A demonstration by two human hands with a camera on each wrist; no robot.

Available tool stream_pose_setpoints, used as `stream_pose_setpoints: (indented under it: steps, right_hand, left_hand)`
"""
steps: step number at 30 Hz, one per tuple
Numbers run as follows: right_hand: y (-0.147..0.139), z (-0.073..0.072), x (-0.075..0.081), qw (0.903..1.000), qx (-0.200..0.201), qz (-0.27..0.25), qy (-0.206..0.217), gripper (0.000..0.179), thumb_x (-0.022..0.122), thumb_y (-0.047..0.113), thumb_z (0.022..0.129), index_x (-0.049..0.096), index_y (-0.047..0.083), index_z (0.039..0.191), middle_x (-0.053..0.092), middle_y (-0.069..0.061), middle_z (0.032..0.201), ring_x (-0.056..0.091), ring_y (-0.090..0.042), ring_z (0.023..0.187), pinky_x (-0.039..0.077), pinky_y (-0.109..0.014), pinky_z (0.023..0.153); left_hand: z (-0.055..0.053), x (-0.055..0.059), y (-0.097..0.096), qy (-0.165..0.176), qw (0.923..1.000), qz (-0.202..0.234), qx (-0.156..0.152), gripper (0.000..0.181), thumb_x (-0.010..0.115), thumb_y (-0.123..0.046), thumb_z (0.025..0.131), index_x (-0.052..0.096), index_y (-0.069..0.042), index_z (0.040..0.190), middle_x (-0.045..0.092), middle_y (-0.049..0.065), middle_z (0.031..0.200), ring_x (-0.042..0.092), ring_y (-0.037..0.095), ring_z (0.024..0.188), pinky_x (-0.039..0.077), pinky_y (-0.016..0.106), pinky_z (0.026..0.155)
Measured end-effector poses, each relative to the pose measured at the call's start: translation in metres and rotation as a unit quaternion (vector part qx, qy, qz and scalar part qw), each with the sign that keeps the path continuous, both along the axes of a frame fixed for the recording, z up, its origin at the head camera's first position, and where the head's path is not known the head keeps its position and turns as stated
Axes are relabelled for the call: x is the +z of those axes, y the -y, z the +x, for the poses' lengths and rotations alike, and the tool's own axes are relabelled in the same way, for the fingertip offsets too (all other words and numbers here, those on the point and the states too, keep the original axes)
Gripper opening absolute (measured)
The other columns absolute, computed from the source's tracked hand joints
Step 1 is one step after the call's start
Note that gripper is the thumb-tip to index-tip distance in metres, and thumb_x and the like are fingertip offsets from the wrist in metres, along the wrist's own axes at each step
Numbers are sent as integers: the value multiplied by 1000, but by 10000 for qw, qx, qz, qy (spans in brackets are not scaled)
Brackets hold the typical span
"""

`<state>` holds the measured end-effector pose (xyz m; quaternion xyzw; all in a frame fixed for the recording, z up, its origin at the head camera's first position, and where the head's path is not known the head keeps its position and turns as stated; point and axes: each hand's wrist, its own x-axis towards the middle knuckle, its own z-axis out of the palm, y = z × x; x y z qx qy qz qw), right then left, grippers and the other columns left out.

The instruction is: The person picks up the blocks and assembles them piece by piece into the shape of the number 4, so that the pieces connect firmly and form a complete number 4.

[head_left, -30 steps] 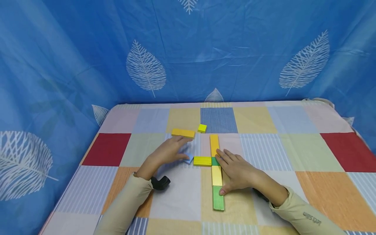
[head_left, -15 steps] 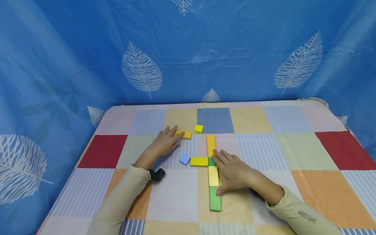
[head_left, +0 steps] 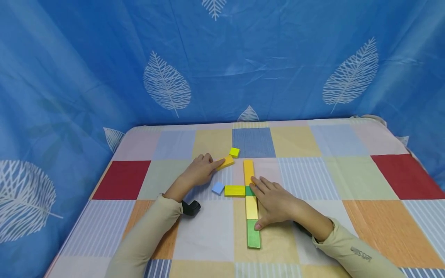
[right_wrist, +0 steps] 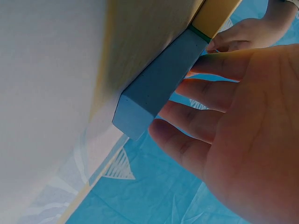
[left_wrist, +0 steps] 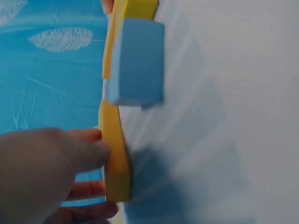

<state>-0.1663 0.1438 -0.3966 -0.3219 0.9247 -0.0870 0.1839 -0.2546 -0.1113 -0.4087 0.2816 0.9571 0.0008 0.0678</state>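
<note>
My left hand [head_left: 198,172] pinches an orange block [head_left: 226,162] between thumb and fingers, with the block slanted on the cloth. In the left wrist view, the thumb lies on one side of that block [left_wrist: 117,158] and the fingers are beyond it. A small blue block [head_left: 218,188] lies nearer me, beside the left end of a yellow block [head_left: 235,191]. My right hand [head_left: 276,200] is spread along a column of blocks, fingertips by the upper orange block [head_left: 248,172] and thumb on the lower green block [head_left: 253,233].
A small bright yellow block [head_left: 234,152] lies just beyond the pinched block. Between the column's ends are a dark green block [head_left: 248,190] and a pale yellow block [head_left: 252,207]. A patchwork cloth [head_left: 205,239] covers the table; a blue leaf-print curtain [head_left: 250,69] hangs behind.
My left hand has moved from near the blue block to the orange block, gripped it, and turned and shifted it rightward. The right hand stays on the column.
</note>
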Motion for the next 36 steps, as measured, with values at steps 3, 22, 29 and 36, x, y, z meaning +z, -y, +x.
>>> stream_pose_setpoints:
  steps: [3,22,29,36]
  right_hand:
    - [0,0,-1,10000,-21,14,11,116,65,69,61,24,-2,143,12,-18,152,12,-39,138,23,-55,106]
    - [-1,0,-2,9999,-69,96,46,116,62,72,61,22,1,144,10,-15,153,11,-37,139,22,-52,107]
    - [-1,0,1,9999,-95,97,67,115,64,70,61,23,1,144,11,-16,153,12,-38,139,23,-54,106]
    - [-1,-1,0,10000,-48,45,-28,116,64,70,61,24,-1,143,13,-17,152,14,-39,138,25,-56,104]
  left_hand:
    - [-2,3,-2,542,9980,315,30,47,49,-28,95,38,-25,140,49,9,102,47,17,83,42,30,71]
    - [-29,19,-4,1239,9848,-443,-1132,54,47,-33,95,25,-29,144,22,0,152,31,35,132,28,55,103]
    - [-28,8,3,946,9878,-181,-1227,54,42,-39,95,25,-29,145,14,0,154,26,34,135,28,56,103]
    - [-27,-1,-1,998,9878,369,-1139,57,44,-40,94,27,-20,144,19,-2,153,23,33,137,26,56,105]
